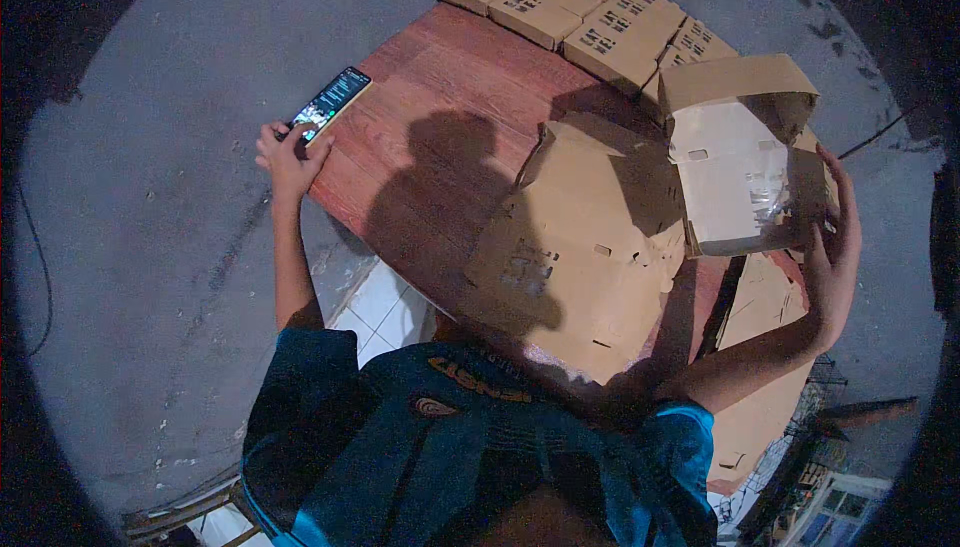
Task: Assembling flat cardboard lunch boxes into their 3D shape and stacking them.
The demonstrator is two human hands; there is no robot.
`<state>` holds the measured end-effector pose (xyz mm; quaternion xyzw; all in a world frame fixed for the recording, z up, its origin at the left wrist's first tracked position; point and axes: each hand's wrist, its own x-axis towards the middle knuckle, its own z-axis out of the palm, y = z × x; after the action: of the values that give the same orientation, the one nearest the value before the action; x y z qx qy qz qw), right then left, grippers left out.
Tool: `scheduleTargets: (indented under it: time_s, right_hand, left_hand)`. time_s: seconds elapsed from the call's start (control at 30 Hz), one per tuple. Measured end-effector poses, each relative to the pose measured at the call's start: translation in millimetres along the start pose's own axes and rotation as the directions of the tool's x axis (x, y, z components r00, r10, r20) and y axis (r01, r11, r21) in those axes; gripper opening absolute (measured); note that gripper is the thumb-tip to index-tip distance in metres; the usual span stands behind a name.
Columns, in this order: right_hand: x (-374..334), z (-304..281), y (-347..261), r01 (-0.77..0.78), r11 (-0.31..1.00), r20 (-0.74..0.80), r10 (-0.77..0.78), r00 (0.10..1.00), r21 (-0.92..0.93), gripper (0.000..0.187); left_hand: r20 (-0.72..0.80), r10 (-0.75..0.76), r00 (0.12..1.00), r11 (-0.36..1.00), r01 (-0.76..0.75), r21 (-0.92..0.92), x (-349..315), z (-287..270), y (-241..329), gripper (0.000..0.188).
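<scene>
Reddish wooden table, with closed boxes along its far edge. At its left edge lies the phone; a careless push by the left hand, half-curled on its near end, grip unclear, could tip it off. Well apart, the right hand pinches 1 open box by its right wall; squeezing might crease it.

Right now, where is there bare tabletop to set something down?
Bare reddish tabletop shows between the phone at the left hand, the closed boxes along the far edge, and the unfolded cardboard; a shadow covers part of it. The right side is crowded: an open box in the grip of the right hand, with flat cardboard on the near side.
</scene>
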<state>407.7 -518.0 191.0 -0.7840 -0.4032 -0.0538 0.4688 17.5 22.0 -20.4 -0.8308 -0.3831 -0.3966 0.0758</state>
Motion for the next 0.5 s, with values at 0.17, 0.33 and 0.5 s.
scheduleTargets:
  time_s: [0.17,0.33,0.5]
  right_hand:
    - [-1.2,-0.7,-1.5,-0.015,1.000,-0.009,0.015,1.000,-0.021,0.069]
    - [-2.7,-2.5,-1.4,0.030,1.000,-0.021,-0.030,0.999,0.001,0.072]
    - [-2.4,-4.3,-1.1,0.018,1.000,-0.024,-0.018,1.000,-0.024,0.072]
  left_hand:
    - [-0.008,-0.025,1.000,0.997,0.025,0.079,-3.1,0.1,0.7,0.045]
    - [-0.010,-0.047,0.999,0.995,0.048,0.093,-4.0,1.0,-0.3,0.047]
    - [-0.025,-0.199,0.980,0.977,0.200,0.075,-3.1,6.6,-0.8,0.070]
